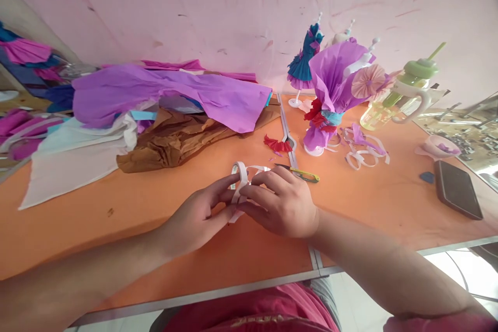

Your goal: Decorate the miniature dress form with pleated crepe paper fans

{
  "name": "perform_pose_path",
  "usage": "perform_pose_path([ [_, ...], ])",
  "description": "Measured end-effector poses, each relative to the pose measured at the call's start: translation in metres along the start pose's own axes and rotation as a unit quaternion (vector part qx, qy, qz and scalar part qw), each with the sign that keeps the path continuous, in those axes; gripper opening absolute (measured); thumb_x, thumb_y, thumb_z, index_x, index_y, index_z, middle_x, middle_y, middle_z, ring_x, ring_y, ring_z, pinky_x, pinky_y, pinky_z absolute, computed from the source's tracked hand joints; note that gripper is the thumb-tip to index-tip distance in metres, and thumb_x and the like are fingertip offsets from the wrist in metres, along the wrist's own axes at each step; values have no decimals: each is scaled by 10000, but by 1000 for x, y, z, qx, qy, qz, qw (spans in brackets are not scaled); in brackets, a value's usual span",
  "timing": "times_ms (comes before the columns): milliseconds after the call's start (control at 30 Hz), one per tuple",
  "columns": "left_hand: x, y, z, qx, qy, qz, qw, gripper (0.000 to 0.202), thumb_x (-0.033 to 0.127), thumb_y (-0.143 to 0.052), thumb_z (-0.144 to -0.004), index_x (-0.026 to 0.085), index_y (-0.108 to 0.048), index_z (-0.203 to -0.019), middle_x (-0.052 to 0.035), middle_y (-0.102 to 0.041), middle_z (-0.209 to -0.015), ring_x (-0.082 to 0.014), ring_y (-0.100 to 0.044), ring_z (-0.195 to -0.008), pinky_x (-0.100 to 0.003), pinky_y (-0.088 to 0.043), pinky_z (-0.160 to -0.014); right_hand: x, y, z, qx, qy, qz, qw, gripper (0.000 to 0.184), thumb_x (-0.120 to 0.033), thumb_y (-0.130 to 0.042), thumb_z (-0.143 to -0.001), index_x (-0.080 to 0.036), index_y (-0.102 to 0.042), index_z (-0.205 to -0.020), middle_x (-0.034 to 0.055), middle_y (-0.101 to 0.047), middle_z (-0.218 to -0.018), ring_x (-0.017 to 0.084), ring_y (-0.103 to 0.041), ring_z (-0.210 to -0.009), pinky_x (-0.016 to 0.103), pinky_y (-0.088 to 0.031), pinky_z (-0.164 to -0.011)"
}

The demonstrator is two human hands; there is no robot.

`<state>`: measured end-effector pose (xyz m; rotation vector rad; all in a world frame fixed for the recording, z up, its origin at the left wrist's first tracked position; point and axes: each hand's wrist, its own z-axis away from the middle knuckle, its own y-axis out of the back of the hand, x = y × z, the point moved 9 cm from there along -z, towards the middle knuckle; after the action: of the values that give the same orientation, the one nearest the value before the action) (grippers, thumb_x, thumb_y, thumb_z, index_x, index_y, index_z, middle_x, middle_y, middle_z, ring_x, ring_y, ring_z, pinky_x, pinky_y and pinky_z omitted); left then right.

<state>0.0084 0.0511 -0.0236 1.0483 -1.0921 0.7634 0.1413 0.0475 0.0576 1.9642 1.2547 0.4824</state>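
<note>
Both my hands meet over the middle of the orange table (116, 218). My left hand (198, 215) pinches a small roll of white tape (241, 174) from the left. My right hand (282, 199) closes its fingers on the same roll and on a loose white strip that hangs from it. A yellow-handled cutter (305, 175) lies just beyond my right hand. Small red paper fans (277, 144) lie farther back.
Sheets of purple (171, 93), brown (175, 140) and white crepe paper (73, 158) pile up at the back left. Doll stands in paper dresses (330, 88), a green-lidded bottle (404, 93), curled white backing strips (363, 150) and a dark phone (457, 189) stand at the right.
</note>
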Motion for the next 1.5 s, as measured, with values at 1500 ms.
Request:
perform_pose_path([
  [1500, -1, -2, 0, -10, 0, 40, 999, 649, 449, -578, -956, 254, -347, -1531, -42, -746, -955, -209, -694, -948, -339, -524, -920, 9, -2, 5, 11, 8, -18, 1000, 144, -274, -586, -968, -245, -680, -1073, -3, -743, -981, 126, -669, -816, 280, -505, -734],
])
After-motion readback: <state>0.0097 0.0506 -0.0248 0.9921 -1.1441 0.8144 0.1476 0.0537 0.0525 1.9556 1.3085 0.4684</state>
